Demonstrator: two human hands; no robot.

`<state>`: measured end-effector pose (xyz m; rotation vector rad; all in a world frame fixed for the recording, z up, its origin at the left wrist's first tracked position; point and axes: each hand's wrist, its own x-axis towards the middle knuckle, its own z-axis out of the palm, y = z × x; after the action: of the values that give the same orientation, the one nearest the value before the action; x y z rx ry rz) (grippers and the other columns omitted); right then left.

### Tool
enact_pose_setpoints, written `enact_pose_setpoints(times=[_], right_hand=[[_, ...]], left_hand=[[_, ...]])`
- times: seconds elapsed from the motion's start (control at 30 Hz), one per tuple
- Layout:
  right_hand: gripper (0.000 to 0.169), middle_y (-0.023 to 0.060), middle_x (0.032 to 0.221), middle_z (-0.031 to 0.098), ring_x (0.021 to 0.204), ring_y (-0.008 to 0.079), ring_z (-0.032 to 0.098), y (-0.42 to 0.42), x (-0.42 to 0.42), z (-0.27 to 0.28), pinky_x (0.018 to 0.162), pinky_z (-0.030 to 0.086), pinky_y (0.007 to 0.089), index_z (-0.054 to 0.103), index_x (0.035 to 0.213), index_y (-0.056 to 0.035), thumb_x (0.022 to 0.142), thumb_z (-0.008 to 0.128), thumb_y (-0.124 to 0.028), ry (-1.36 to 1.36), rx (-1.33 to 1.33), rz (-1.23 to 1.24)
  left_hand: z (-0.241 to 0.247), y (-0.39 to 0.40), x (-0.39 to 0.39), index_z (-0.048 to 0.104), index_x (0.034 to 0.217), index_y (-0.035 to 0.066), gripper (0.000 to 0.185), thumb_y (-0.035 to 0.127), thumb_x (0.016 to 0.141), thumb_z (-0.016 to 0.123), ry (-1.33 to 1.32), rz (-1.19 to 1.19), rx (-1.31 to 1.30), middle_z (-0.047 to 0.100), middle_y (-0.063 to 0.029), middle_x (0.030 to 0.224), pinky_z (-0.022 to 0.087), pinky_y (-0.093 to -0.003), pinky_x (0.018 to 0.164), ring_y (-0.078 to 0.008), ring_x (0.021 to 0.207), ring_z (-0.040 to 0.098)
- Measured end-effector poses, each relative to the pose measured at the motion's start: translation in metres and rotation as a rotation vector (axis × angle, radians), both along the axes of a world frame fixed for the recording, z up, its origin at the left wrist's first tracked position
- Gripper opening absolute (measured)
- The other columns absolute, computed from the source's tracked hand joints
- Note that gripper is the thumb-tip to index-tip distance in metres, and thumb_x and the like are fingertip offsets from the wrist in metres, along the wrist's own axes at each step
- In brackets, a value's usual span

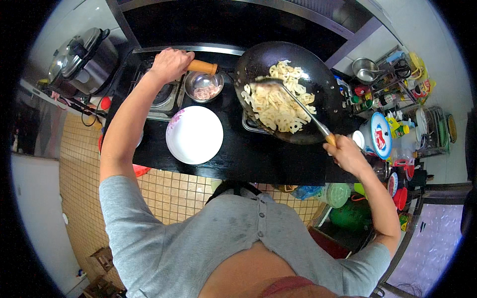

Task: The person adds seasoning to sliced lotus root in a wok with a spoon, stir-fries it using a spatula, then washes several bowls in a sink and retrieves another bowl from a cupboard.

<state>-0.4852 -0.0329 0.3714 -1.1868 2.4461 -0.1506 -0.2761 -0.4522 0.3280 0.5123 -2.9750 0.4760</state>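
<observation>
My left hand (170, 64) grips the wooden handle (202, 67) of a large dark wok (324, 89). Sliced lotus root (285, 106) lies heaped in the wok. In my right hand (346, 154) is the wooden-ended handle of a metal spatula (306, 111), its blade among the slices on the wok's left side. Below my left hand's side of the wok handle, a small steel bowl (204, 86) holds pale pink meat pieces (206, 91). A white plate (194, 135) with a pink floral edge rests on the black counter, nearer to me than the bowl.
A gas burner (162, 97) is partly behind my left forearm. A steel pressure cooker (87, 61) stands at the far left. Along the right are a blue-rimmed lid (381, 135), a steel pot (366, 70), bottles and racks. The range hood (223, 22) spans the back.
</observation>
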Motion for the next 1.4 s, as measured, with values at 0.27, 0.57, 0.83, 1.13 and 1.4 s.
enact_pose_setpoints(times=[0.27,0.57,0.83,1.13,1.4], right_hand=[[0.023,0.0001,0.049,0.044,0.034,0.0072,0.04,-0.026,-0.01,0.019,0.032,0.03,0.0228,0.046,0.076,-0.0039,0.084,0.055,-0.023,-0.466,-0.079,-0.333],[0.023,0.0013,0.048,0.045,0.038,0.0101,0.044,0.017,-0.025,0.028,0.038,0.035,0.0249,0.051,0.071,-0.0015,0.077,0.061,-0.02,-0.408,0.008,-0.206],[0.027,0.0045,0.05,0.049,0.038,0.0138,0.046,0.02,-0.041,0.01,0.038,0.036,0.0287,0.049,0.067,-0.0002,0.076,0.06,-0.023,-0.353,0.009,-0.078],[0.029,0.0231,0.068,0.057,0.07,0.0371,0.058,-0.029,-0.03,-0.018,0.065,0.045,0.042,0.053,0.076,0.0048,0.077,0.058,-0.024,0.021,-0.141,-0.11],[0.029,0.0201,0.061,0.055,0.063,0.0342,0.058,0.001,-0.018,0.036,0.06,0.044,0.0411,0.054,0.073,0.004,0.073,0.061,-0.024,-0.178,0.085,-0.193]], left_hand=[[0.002,0.001,-0.001,0.055,0.085,0.008,0.015,0.014,0.072,0.06,0.008,-0.025,-0.024,0.062,-0.0085,0.076,0.049,-0.0373,0.067,-0.0259,0.073,0.062],[0.006,0.004,0.0,0.054,0.084,0.008,0.014,0.015,0.072,0.059,0.019,-0.03,-0.033,0.062,-0.0088,0.075,0.048,-0.0377,0.069,-0.0266,0.073,0.062],[-0.002,-0.002,0.001,0.048,0.082,0.008,0.023,0.013,0.066,0.063,0.042,-0.054,-0.014,0.058,-0.0095,0.074,0.046,-0.0388,0.067,-0.028,0.075,0.059],[-0.002,0.0,-0.002,0.048,0.082,0.008,0.022,0.012,0.066,0.063,0.046,-0.043,0.0,0.059,-0.0094,0.074,0.046,-0.0387,0.069,-0.0278,0.074,0.059],[0.001,0.003,0.004,0.048,0.082,0.008,0.024,0.013,0.065,0.065,0.037,-0.053,-0.021,0.059,-0.0093,0.074,0.047,-0.0384,0.066,-0.0277,0.073,0.06]])
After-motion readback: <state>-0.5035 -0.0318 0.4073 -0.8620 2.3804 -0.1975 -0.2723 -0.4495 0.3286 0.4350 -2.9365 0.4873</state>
